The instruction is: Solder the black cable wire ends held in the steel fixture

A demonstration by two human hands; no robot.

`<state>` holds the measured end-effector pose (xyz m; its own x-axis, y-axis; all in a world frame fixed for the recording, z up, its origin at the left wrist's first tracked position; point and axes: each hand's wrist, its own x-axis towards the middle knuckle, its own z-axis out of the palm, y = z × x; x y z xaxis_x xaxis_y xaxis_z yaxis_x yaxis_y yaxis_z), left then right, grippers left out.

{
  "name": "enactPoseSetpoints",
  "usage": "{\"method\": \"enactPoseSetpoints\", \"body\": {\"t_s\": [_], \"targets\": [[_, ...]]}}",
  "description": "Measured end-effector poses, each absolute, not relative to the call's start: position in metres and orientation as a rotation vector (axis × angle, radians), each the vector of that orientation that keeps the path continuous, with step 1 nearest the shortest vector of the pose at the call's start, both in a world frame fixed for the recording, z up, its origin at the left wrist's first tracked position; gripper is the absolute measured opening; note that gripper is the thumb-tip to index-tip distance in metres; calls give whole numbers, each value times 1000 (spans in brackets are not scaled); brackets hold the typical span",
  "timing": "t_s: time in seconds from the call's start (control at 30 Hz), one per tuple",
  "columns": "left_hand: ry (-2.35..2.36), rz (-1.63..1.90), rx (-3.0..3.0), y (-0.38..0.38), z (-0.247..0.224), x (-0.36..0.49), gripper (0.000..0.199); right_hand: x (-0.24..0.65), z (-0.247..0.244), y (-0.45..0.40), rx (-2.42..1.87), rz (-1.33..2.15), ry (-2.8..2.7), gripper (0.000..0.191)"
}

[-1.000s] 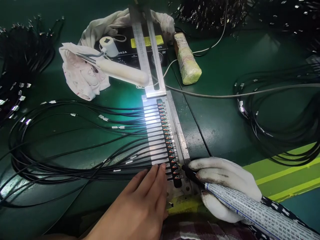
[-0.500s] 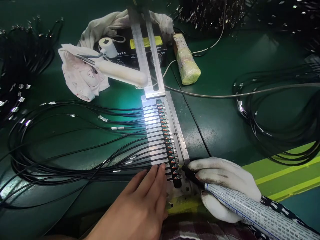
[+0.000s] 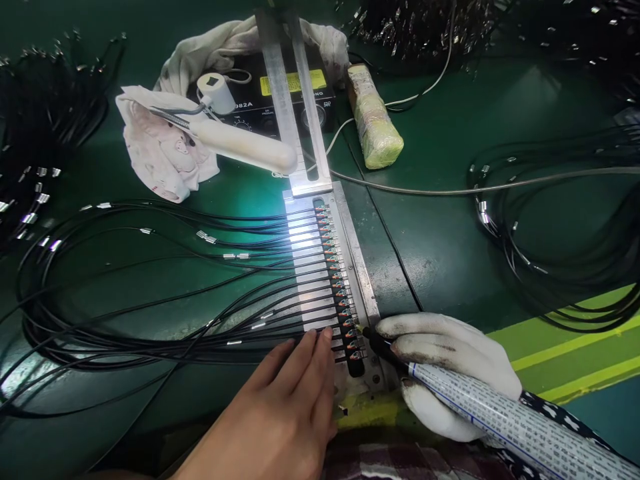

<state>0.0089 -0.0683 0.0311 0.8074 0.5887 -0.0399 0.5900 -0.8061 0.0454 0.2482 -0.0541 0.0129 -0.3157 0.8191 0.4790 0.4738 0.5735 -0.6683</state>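
Nudged slightly up the view since the previous frame, a printed tube (image 3: pixel 480 403) sits in the white-gloved right hand (image 3: pixel 460 353), its fingers closed around the black nozzle end (image 3: pixel 383 347); the nozzle tip is at the exposed wire ends (image 3: pixel 345 312) near the bottom of a metal fixture (image 3: pixel 357 267). The bare left hand (image 3: pixel 287 413) holds its place, fingers pressed together and laid over the lower black cables (image 3: pixel 165 347) at the fixture's left edge. The cables lie side by side across the fixture and loop away to the left over a green table (image 3: pixel 425 247). A cable coil (image 3: pixel 505 247) lies to the right. Beyond the fixture, a slotted metal bracket (image 3: pixel 311 187) stands near a white rod (image 3: pixel 245 145), a crumpled cloth (image 3: pixel 170 153) and a plastic-wrapped block (image 3: pixel 375 127). Farther back are a black control box (image 3: pixel 257 123) and a dark bundle (image 3: pixel 425 27) with shiny ends.
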Motion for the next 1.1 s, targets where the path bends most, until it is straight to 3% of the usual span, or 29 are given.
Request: {"method": "enactPoseSetpoints", "body": {"t_s": [1.1], "targets": [[849,52,2937,-69,25,8,39,250,14,-64,-1022,518,-1997,15]]}}
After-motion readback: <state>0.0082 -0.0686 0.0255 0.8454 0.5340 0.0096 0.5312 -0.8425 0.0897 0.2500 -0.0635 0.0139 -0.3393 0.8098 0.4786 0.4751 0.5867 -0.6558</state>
